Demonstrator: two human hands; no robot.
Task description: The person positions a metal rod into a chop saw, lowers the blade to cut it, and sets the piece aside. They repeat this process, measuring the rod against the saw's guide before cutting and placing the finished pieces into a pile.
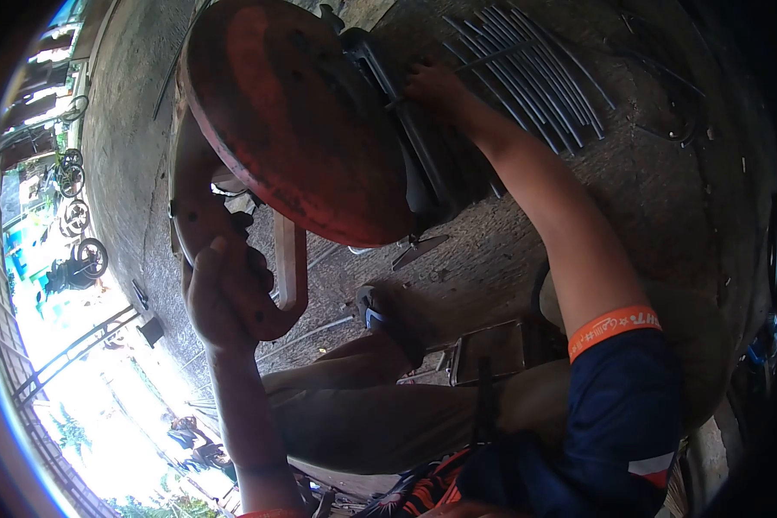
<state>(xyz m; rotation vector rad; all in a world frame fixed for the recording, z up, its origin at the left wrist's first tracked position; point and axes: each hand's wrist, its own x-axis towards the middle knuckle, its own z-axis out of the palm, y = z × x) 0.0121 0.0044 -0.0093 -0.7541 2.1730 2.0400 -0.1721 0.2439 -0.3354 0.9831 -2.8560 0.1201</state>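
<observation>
A large round metal disc [259,112], rusty brown with worn red paint, fills the upper middle of the head view, tilted. My left hand [220,289] is closed around a thick, curved brown metal arm [194,220] at the disc's lower left. That arm bends round into a hook-like end [289,315] beside my fingers. Beyond the disc's right edge, a dark metal bar [410,129] runs along a black bracket-like part. My right hand [436,91] is at that bar's upper side with its fingers curled; deep shadow hides what they grip.
Several thin metal rods [527,73] lie side by side on the rough concrete floor at the upper right. A foot in a sandal [371,311] is below the disc. A dark rectangular frame [489,352] lies near my leg. Motorbikes [82,263] stand at the bright left.
</observation>
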